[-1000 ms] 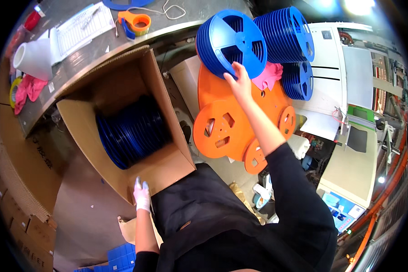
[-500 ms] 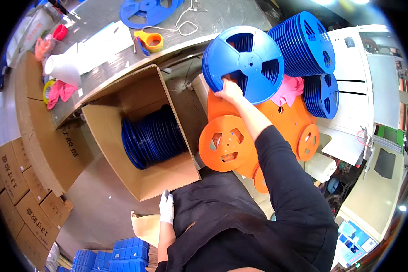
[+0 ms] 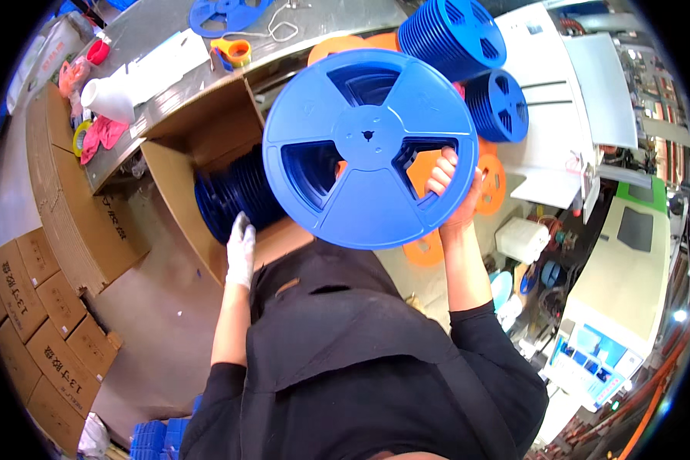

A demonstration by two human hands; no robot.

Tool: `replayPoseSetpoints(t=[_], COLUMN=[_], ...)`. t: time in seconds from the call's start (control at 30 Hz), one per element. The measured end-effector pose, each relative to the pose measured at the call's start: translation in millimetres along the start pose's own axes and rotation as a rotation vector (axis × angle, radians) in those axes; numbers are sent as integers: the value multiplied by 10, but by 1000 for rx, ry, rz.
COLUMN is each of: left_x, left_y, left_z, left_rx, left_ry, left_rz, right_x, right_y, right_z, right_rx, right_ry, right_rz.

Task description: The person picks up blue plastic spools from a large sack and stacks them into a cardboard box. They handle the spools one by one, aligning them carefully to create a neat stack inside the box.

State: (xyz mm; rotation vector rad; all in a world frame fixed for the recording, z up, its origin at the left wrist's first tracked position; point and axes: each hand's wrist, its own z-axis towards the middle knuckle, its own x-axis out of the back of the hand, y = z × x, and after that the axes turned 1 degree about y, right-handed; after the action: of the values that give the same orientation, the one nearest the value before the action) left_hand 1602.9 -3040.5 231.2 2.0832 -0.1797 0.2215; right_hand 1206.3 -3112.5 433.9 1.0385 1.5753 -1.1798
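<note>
Blue reel (image 3: 370, 146) | gripped by right hand (image 3: 454, 192) (bare) | above cardboard box (image 3: 207, 146)

A single fisheye camera sat on the person's head and looked steeply down over their own chest and forearms. It faced a cardboard box (image 3: 207, 165) and a grey bench (image 3: 161, 31) ahead. A blue reel (image 3: 368, 146) filled the centre, very near the lens. Straight edges curved toward the dark round rim
</note>
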Motion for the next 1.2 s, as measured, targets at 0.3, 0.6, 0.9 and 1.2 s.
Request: replayPoseSetpoints(t=[0.3,0.6,0.9,1.2], left_x=[674,687,594,671], left_y=[1128,1681,1920,1660], left_z=[-233,-522,-454,-511], left_rx=[-981,-1524,-1592,-957], left_ry=[232,-375,-449,-695], left_rz=[345,806,900,243], right_x=[-252,-439,-537,-859], right_y=[989,1151,888,778], right_z=[-1027,-1323,-1271,-1145], right_rx=[130,176,201,336], right_ry=[-230,-193,-138,429], right_rz=[-57,-148,-95,-684])
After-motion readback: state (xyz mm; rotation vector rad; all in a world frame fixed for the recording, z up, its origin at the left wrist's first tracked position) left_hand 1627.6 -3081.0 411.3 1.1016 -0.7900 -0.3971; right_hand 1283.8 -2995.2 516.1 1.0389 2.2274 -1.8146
